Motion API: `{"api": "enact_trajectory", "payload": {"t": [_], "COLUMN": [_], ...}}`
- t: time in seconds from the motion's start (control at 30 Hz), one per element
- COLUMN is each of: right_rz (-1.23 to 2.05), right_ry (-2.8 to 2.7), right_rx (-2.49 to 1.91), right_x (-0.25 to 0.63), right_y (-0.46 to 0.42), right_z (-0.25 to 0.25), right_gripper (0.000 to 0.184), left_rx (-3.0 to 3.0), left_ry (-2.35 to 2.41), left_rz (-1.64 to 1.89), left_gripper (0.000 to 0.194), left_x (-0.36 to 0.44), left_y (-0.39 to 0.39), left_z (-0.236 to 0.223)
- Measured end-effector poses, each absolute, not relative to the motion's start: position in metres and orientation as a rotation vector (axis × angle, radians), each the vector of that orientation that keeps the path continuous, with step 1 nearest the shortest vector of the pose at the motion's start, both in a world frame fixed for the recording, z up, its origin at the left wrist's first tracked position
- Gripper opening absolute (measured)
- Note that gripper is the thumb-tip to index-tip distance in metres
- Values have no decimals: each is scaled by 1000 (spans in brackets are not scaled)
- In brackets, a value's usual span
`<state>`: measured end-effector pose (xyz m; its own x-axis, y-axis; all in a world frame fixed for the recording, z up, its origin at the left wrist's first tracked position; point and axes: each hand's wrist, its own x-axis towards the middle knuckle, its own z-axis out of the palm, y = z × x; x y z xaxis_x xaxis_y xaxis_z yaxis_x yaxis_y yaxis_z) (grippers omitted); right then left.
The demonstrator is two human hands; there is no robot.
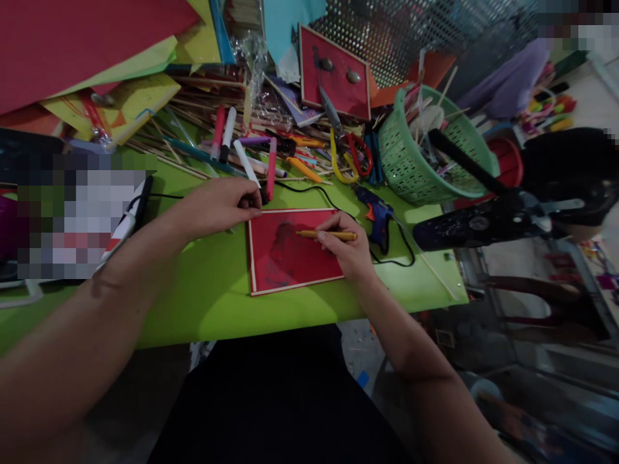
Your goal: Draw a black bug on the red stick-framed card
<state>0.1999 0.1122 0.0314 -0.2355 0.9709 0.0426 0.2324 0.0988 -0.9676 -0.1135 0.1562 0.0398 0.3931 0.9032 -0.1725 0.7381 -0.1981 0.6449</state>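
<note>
A red board (319, 259) with a thin pale border lies on the green tabletop in front of me, bearing a dark smudgy drawing. My right hand (347, 241) rests on the board's right side, fingers closed round a gold-yellow pen (341, 236) whose tip points left over the dark drawing. At the board's upper left corner is my left hand (227, 201), its fingers curled together; what they pinch, if anything, is hidden. Just beyond those fingertips lie a white marker (246, 162) and a pink marker (271, 169).
Behind the board are scissors with yellow handles (340, 169), a blue glue gun (377, 216) with its black cord, and a heap of thin sticks (203, 106). A green basket (411, 161) stands right, beside a black bottle-like object (464, 225). Another red board (336, 80) leans at the back.
</note>
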Motion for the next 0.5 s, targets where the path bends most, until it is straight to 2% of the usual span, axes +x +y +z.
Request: {"api": "enact_trajectory", "payload": {"t": [0.2, 0.5], "right_rz": [1204, 1167], "right_ry": [-1607, -1594], "right_rx": [-1262, -1251], "right_x": [198, 200], "right_y": [113, 113], "right_z": [32, 32], "right_gripper": [36, 23], "left_rx": [1969, 1967], "left_ry": [1406, 1400], "left_rz": [310, 325], "left_gripper": [23, 26], "left_x": [-113, -113], "left_y": [157, 157], "left_z": [42, 40]}}
